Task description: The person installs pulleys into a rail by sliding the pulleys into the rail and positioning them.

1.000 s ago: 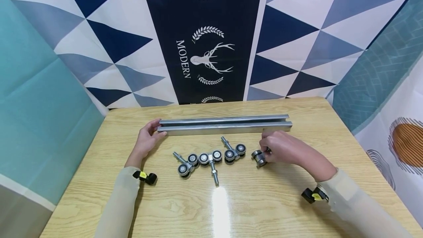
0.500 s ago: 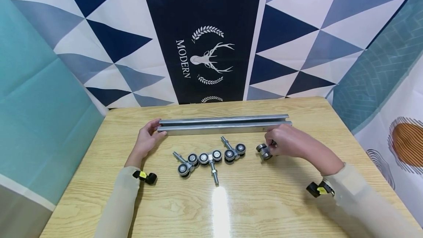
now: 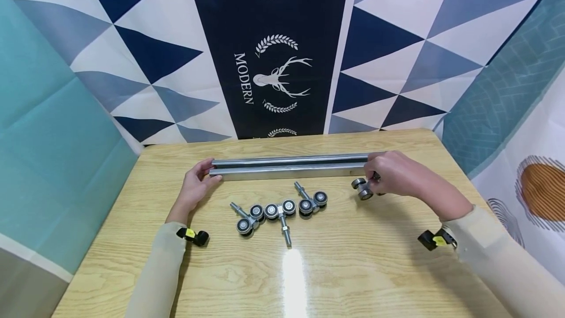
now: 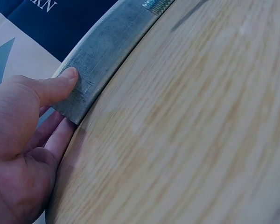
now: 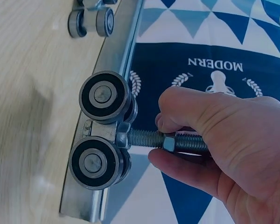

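A metal C-shaped rail (image 3: 289,174) lies lengthwise across the back of the wooden table, its slot facing up. My left hand (image 3: 197,185) grips its left end, the thumb (image 4: 67,83) on the front face and the other fingers round the end. With my right hand (image 3: 397,173) I pinch the threaded bolt (image 5: 147,138) of a roller trolley (image 3: 364,190) near the rail's right end. In the right wrist view its black-and-steel wheels (image 5: 94,163) overlap the rail, with the bolt pointing toward my palm. My right hand covers the rail's right end in the head view.
Three more roller trolleys lie in a row in front of the rail: one at left (image 3: 249,220), one in the middle (image 3: 280,212) with its bolt toward me, one at right (image 3: 312,204). A patterned cloth (image 3: 282,82) stands behind the table's back edge.
My right hand has carried the trolley to the right and back, toward the rail's right end. The left hand, the rail and the three lying trolleys stay put.
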The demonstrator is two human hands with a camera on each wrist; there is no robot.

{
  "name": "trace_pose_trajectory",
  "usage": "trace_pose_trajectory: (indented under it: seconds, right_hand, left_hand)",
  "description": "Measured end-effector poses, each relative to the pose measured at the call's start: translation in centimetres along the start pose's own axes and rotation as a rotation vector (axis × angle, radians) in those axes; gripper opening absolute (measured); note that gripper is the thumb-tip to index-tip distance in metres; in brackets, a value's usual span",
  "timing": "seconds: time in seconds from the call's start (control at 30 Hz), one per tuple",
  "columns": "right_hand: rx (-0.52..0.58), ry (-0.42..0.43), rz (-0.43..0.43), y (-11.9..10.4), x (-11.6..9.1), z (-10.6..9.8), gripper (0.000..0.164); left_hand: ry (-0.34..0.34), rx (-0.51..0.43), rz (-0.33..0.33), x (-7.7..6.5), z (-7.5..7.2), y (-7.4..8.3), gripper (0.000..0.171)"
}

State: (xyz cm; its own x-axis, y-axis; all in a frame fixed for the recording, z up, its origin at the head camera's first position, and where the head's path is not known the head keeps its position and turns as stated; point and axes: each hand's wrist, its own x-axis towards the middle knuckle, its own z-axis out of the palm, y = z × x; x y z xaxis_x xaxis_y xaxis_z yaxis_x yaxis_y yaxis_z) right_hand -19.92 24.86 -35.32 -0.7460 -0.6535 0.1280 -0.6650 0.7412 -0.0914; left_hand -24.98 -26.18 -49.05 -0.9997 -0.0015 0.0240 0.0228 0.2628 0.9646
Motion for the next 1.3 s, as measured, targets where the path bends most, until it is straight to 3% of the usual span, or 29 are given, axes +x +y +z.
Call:
trace_pose_trajectory:
  seconds: [0.4, 0.73, 1.03, 1.3]
  right_hand:
    - [-0.02, 0.011, 0.02, 2.3, 0.3, -1.3, 0.025]
    - [-0.041, 0.007, 0.062, 4.1, 0.6, -2.4, 0.018]
    - [-0.073, 0.037, 0.077, 5.6, 0.6, -3.3, 0.026]
    - [-0.037, -0.009, 0.149, 7.1, 0.5, -3.7, 0.022]
  left_hand:
    - [0.014, 0.044, 0.008, 0.1, -0.1, -0.2, 0.065]
    - [0.016, 0.023, -0.005, 0.2, 0.0, -0.2, 0.066]
    - [0.014, 0.048, -0.018, 0.2, -0.2, -0.3, 0.067]
    - [0.011, 0.049, -0.028, 0.2, -0.1, -0.2, 0.066]
